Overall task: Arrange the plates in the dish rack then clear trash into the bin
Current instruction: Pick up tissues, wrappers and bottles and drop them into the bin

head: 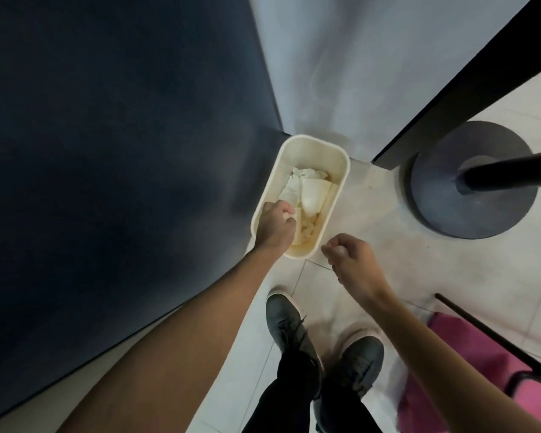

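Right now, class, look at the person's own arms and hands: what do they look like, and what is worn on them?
The left forearm and right forearm are bare, with no sleeve in view. The left hand and right hand wear no gloves; no watch, bracelet or ring shows on the sides facing the camera.

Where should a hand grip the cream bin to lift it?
Its right rim, from above: the cream bin stands upright and open, a dark panel runs close along its left side, and the left hand, pinching a white scrap, covers the near corner.
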A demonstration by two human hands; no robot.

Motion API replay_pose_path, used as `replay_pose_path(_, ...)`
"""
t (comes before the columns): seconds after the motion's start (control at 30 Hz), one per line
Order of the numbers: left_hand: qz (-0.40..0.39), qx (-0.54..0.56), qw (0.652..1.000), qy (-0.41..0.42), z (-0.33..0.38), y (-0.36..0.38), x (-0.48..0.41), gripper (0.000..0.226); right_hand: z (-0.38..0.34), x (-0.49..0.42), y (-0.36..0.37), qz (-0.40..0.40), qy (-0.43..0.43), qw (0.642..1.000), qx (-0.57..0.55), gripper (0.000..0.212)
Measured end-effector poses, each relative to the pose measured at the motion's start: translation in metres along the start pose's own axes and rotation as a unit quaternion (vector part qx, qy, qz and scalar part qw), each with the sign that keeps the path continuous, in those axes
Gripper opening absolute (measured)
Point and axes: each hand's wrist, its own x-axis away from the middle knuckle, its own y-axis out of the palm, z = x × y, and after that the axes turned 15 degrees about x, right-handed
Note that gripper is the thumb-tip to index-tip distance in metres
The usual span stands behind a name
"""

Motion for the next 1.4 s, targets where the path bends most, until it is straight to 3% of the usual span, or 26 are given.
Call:
replay_pose_path(0.17, -0.06, -0.063, 0.996, 0.037, -0.019, 0.001, -0.003, 0.038, -0.021, -0.023, 0.001, 0.013, -0.05, 0.997, 0.057, 0.012)
replay_pose_path(0.37, 0.067, -0.058, 0.985, 0.147, -0.041, -0.023, 0.022, 0.041, -0.037, -0.05, 0.005, 0.014, -0.096, 0.982, 0.159, 0.006)
replay_pose_path(0.53, -0.003, -0.108, 0.99, 0.086, -0.076, -0.018, 0.037, 0.103, -0.042, -0.076, 0.013, -0.015, -0.151, 0.948, 0.28, 0.025)
replay_pose_path(0.73, 0.002, -0.102, 0.989, 0.107, -0.087, -0.007, 0.033, 0.118, -0.037, -0.11, 0.023, -0.061, -0.159, 0.91, 0.377, 0.035)
replay_pose_path(0.87, -0.002, -0.095, 0.99, 0.105, -0.084, -0.005, 0.035, 0.117, -0.039, -0.11, 0.032, -0.087, -0.134, 0.889, 0.43, 0.052)
replay_pose_path(1.03, 0.008, -0.126, 0.989, 0.077, -0.069, -0.011, 0.047, 0.109, -0.062, -0.079, 0.018, -0.062, -0.145, 0.887, 0.433, 0.067)
replay_pose_path(1.13, 0.004, -0.11, 0.992, 0.067, -0.046, -0.018, 0.067, 0.1, -0.074, -0.048, -0.006, -0.06, -0.143, 0.897, 0.415, 0.063)
replay_pose_path(1.4, -0.071, -0.07, 0.99, 0.097, 0.032, -0.063, 0.157, 0.049, -0.112, 0.064, -0.066, -0.082, -0.133, 0.898, 0.411, 0.035)
